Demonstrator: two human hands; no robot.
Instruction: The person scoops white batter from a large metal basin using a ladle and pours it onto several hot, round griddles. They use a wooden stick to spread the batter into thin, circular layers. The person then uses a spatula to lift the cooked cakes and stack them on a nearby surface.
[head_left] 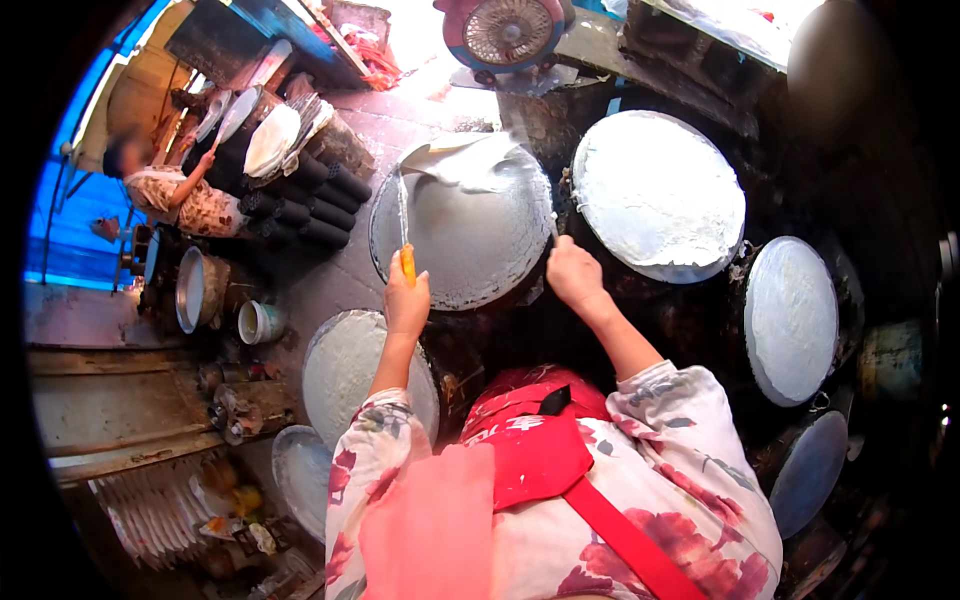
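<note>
In front of me is a round grey griddle (470, 255) with a thin white sheet of dough (470, 163) lying folded along its far side. My left hand (408, 303) is closed around the orange handle of a long thin spatula (407, 264). Its narrow blade points away from me over the griddle's left edge, up to the sheet's left end. At the right rim my right hand (577, 275) is closed, with a thin pale tip showing beyond the fingers. What that hand grips is too small to tell.
White-coated round griddles stand at the far right (660, 195), right (790, 320) and near left (370, 370). A fan (512, 35) is at the back. Black cylindrical briquettes (315, 205) are stacked at the left, near another person (180, 195). A small white bucket (262, 322) stands below them.
</note>
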